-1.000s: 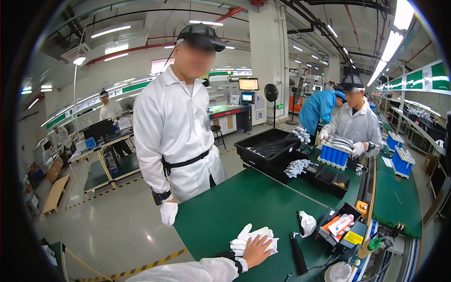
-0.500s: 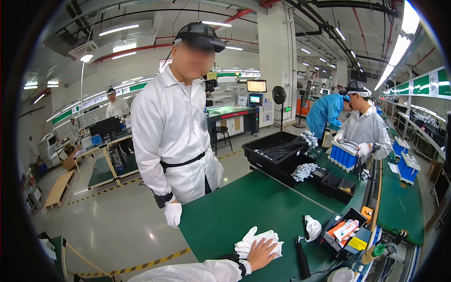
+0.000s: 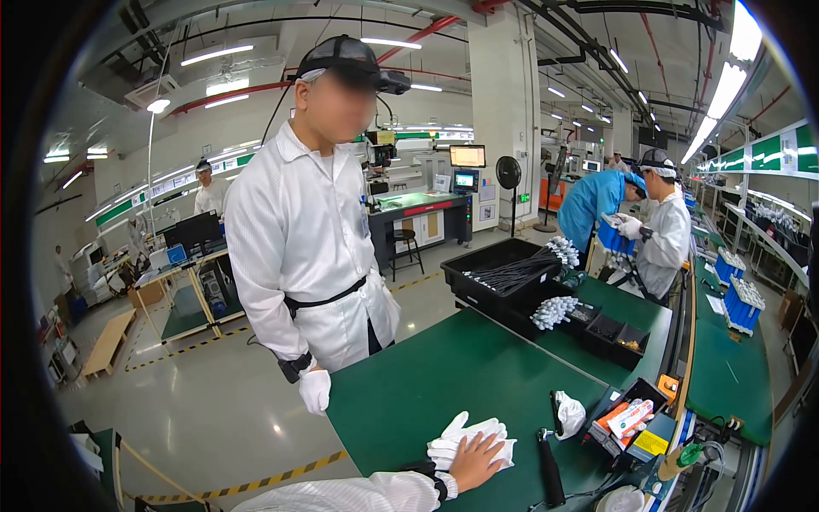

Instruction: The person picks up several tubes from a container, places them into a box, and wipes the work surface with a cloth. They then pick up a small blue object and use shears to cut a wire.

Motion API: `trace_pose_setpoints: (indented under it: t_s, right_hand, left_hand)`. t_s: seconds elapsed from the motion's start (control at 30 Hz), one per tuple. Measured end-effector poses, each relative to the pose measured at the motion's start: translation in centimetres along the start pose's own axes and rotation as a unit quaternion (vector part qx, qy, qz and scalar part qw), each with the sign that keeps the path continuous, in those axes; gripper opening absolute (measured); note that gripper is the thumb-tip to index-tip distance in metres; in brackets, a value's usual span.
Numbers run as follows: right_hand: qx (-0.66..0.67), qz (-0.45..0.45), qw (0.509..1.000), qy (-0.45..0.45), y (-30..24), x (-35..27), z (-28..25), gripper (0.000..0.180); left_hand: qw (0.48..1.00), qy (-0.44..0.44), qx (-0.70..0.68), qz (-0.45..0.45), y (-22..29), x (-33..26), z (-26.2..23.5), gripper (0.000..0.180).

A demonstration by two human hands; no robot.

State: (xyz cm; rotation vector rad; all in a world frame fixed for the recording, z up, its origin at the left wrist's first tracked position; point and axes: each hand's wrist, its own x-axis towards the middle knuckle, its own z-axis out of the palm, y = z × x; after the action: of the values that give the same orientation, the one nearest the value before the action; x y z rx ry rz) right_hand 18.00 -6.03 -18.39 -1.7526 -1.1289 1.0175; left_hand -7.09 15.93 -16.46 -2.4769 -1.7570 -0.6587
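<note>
My left hand (image 3: 476,462) is bare and lies palm down with its fingers spread on a small pile of white gloves (image 3: 461,437). The gloves rest on the green tabletop (image 3: 426,375), near its front edge. A black strap goes round my wrist, below a white sleeve. To the right of the hand lies a black-handled tool (image 3: 550,469) with a metal head. Beyond that are a crumpled white cloth or glove (image 3: 570,415) and a thin black piece beside it. My right hand is out of view.
Across the table's left corner stands a person (image 3: 307,222) in a white coat, a gloved hand at the edge. Black bins (image 3: 499,277) of cables stand at the back. A box of packets (image 3: 627,418) and a bottle (image 3: 678,461) are at right. Blue packs (image 3: 744,303) line the far bench.
My left hand stays on the gloves. The person opposite has shifted a little to the left. At the back right, a co-worker has lifted a blue pack off the bench and turned away with it.
</note>
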Motion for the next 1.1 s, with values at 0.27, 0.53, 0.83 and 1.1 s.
trace_pose_setpoints:
  t_s: [0.27,0.53,0.83,1.1]
  right_hand:
    - [-0.017,-0.001,1.0,0.008,-0.46,-0.21,-0.03,0.02]
    - [-0.016,-0.006,1.0,0.011,-0.42,-0.16,0.1,0.018]
    - [-0.008,-0.013,1.0,0.01,-0.1,-0.12,0.08,0.016]
    - [-0.004,0.004,1.0,0.006,-0.3,-0.14,0.09,0.018]
  left_hand:
    - [1.0,0.0,-0.003,0.001,-0.02,0.04,0.11,0.046]
    - [1.0,0.002,-0.003,0.0,-0.1,0.03,0.19,0.047]
    - [1.0,0.013,0.004,0.009,-0.08,-0.05,0.26,0.045]
    - [1.0,0.027,0.003,0.015,0.1,0.0,-0.06,0.043]
